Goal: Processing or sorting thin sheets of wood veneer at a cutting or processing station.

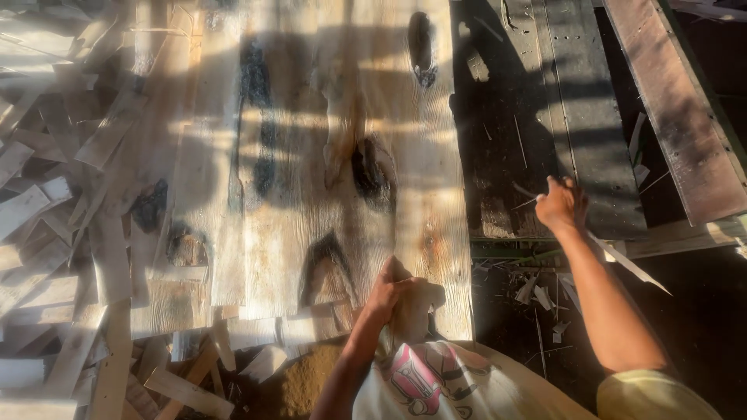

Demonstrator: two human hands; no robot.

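Gripping near edge of thin, stiff, probably light veneer (327, 155) with left hand (387, 292); right hand (562, 204) clenched on splintery strip (622, 260).

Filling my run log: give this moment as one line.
left hand: on plank edge | right hand: grip shut on wood sliver | scraps: piled left
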